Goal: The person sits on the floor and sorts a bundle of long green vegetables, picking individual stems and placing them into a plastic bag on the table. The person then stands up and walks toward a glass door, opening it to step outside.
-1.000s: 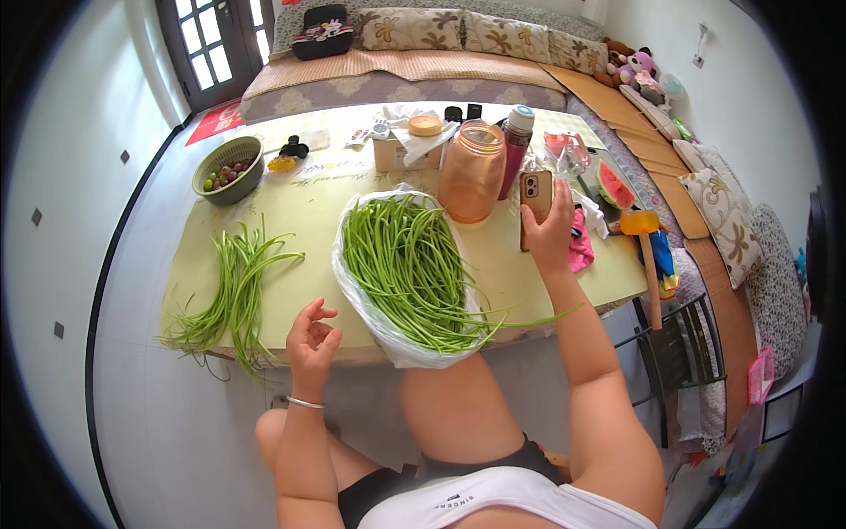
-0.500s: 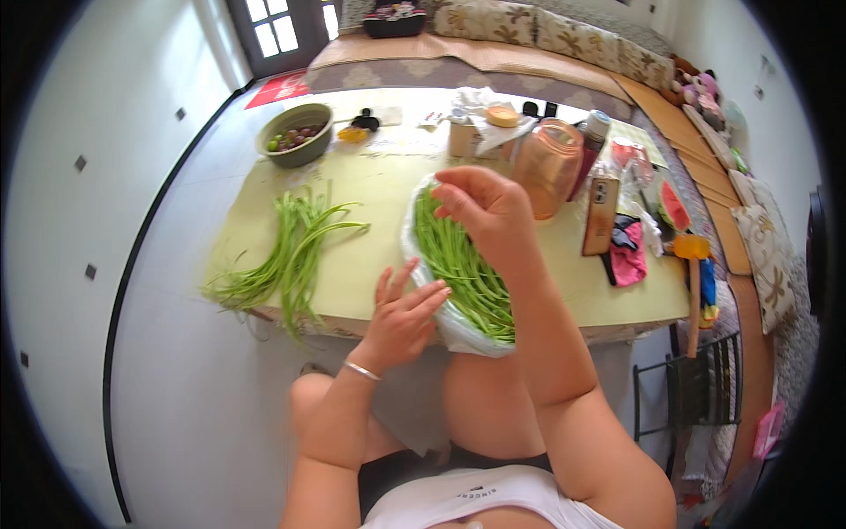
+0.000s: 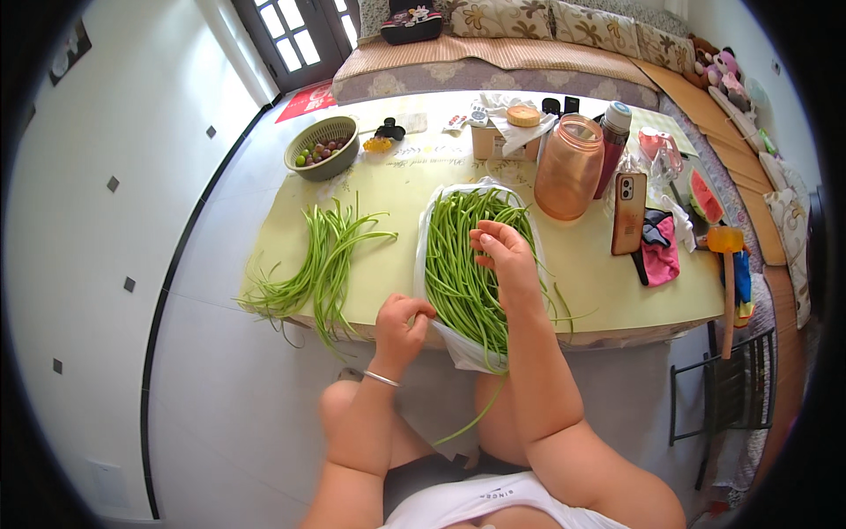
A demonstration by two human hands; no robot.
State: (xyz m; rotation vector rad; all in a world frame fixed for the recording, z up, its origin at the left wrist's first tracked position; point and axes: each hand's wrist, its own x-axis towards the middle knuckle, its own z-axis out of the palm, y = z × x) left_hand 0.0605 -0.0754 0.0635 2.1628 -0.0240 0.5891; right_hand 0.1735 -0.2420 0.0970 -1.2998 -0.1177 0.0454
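Note:
A heap of long green stems fills a white plastic bag at the table's near edge. My right hand hovers over the heap's right side, fingers loosely bent and apart, nothing visible in them. At the bag's near left edge, my left hand is closed, its thumb and forefinger pinching the plastic. One long stem trails from the bag down over my lap, and a few thin stems stick out on the right. Farther left lies a looser bunch of green stems, partly overhanging the table edge.
Behind the bunch stands a colander bowl of grapes. At the right are a pink translucent jar, a dark red flask, an upright phone, pink cloth and a watermelon piece. A black metal chair stands lower right.
My right hand has come down from above the bag to the stems. My left hand's spread fingers have closed at the bag's edge. The bag looks wider, and a stem now hangs over my lap.

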